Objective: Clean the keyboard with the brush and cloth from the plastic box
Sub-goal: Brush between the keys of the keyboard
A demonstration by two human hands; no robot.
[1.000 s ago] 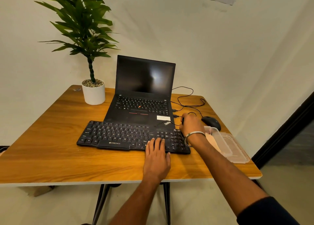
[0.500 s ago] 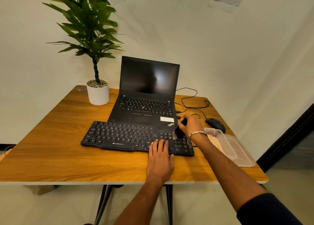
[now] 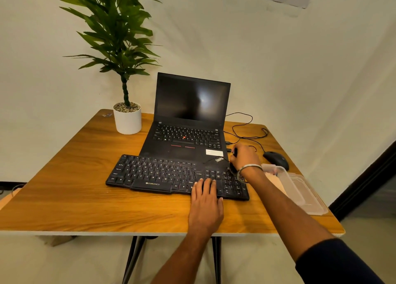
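A black keyboard (image 3: 162,173) lies across the wooden table in front of an open laptop. My left hand (image 3: 205,202) rests flat on the keyboard's front right part, fingers apart, pressing it down. My right hand (image 3: 244,157) is closed around a small dark brush (image 3: 235,153) at the keyboard's far right corner, with the bristle end down on the keys. A clear plastic box (image 3: 285,176) stands open just right of the keyboard, and a pale cloth (image 3: 275,184) lies inside it, partly hidden by my right forearm.
The box's clear lid (image 3: 308,196) lies beside it near the table's right edge. A black mouse (image 3: 276,159) and its cable sit behind the box. The laptop (image 3: 188,120) overlaps the keyboard's back edge. A potted plant (image 3: 127,116) stands at the back left.
My right hand with the brush has shifted slightly over the keyboard's right end. My left hand stays on the keyboard. The camera has tilted a little.
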